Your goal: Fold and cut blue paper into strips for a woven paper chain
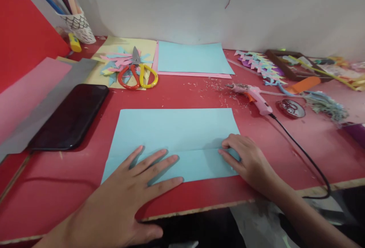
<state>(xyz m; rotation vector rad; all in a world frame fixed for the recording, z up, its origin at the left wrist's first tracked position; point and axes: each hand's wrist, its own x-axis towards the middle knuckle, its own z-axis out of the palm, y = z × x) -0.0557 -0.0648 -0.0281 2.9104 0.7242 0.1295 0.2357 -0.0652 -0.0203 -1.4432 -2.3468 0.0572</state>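
A light-blue sheet of paper lies in front of me, with a folded flap along its near side. My left hand is open, its spread fingers flat on the flap's left part and the thumb off toward the table edge. At the right end of the flap's edge, my right hand is closed, thumb and forefinger tips pinched together at the paper. Its other fingers are curled and partly hidden.
Red-and-yellow scissors lie on paper scraps behind the sheet, beside stacked coloured paper. A phone is at left. A pink glue gun with a black cord lies right, near a small round dish. A pen cup stands back left.
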